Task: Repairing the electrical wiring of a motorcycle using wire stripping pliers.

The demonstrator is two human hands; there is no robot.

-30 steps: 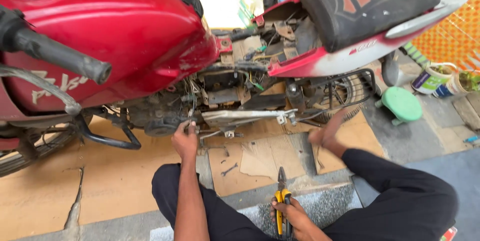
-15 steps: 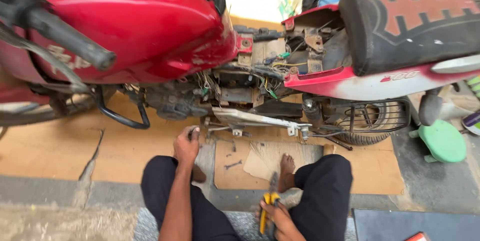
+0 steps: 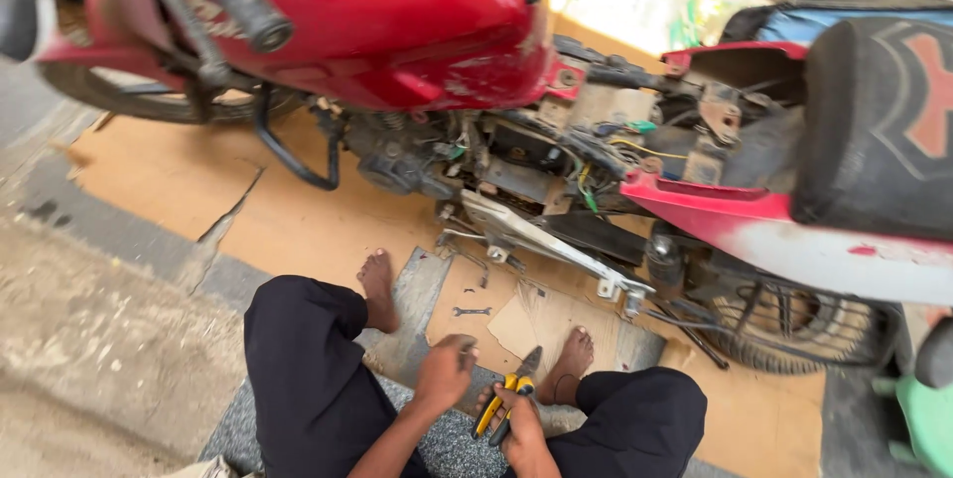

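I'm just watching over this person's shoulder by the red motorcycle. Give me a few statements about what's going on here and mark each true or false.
1. The right hand grips yellow-handled pliers. True.
2. The left hand is up on the motorcycle. False: it is low between the knees, beside the pliers.
3. A small wrench lies on the cardboard between the bare feet. True.
4. The person wears shoes. False: both feet are bare.
5. The fuel tank is blue. False: it is red.
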